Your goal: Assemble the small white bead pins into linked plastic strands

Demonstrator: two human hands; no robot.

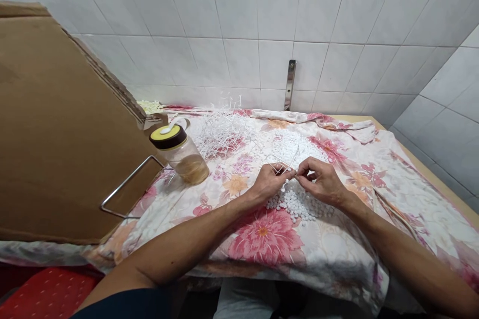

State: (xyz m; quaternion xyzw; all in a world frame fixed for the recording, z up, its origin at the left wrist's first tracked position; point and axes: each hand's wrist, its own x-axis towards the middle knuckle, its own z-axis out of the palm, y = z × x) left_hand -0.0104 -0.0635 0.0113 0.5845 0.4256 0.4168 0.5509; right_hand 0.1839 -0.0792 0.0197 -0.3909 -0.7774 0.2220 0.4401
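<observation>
My left hand [272,179] is closed on thin white sticks [277,165] that poke out above its fingers. Touching it at the fingertips, my right hand [318,178] is pinched; whatever small piece lies between its thumb and finger is too small to make out. Below and behind both hands spreads a pile of small white pieces [299,204] on the flowered cloth [337,249]. A tangled heap of thin white sticks [222,132] lies farther back, left of the hands.
A clear bottle [190,164] with a yellow and black lid stands left of the stick heap. Beside it are a bent metal rod [125,187] and a large cardboard box [67,134]. A metal bracket [290,84] is on the tiled wall behind.
</observation>
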